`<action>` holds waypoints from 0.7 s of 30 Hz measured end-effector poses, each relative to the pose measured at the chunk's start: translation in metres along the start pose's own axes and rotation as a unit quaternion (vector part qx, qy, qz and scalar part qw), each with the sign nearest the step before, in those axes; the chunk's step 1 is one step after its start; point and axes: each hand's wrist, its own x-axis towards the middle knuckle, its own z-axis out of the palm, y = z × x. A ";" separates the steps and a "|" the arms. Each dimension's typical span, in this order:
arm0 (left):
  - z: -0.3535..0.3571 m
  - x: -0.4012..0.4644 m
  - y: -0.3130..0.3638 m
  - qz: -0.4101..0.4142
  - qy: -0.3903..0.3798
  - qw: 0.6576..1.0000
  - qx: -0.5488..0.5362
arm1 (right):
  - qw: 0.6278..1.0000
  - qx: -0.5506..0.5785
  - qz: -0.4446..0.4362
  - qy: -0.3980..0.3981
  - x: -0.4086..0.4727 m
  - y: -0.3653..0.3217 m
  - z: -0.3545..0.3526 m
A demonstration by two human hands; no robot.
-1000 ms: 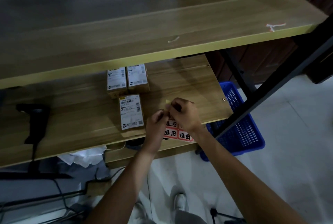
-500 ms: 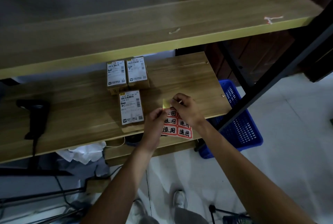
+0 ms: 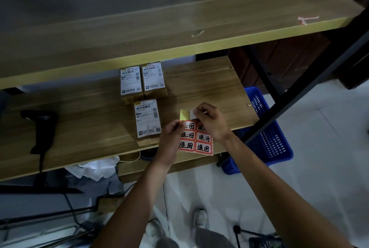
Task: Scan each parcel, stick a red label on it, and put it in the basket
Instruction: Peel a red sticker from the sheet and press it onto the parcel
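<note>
Dim room, white tile floor; wooden lower shelf (image 3: pixel 89 128) carrying three parcels (image 3: pixel 148 118), scanner (image 3: pixel 43 128) sitting left. Blue basket (image 3: pixel 265 140) standing right on floor. Left hand (image 3: pixel 172 132) pinching label sheet (image 3: pixel 196 140); right hand (image 3: pixel 212 121) pinching red label (image 3: pixel 192 115), now peeling further off than half-second ago.

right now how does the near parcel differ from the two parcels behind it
The near parcel lies alone, close to the shelf's front edge and the left hand; the two back parcels sit side by side, touching, partly under the upper shelf. The near one's label looks longer and fully lit; theirs are partly shadowed. All are brown boxes with white barcode labels facing up, and none shows a red label.
</note>
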 end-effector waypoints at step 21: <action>0.005 0.013 -0.005 -0.064 0.056 0.996 0.018 | 0.967 0.241 0.047 0.069 -0.011 -0.012 -0.024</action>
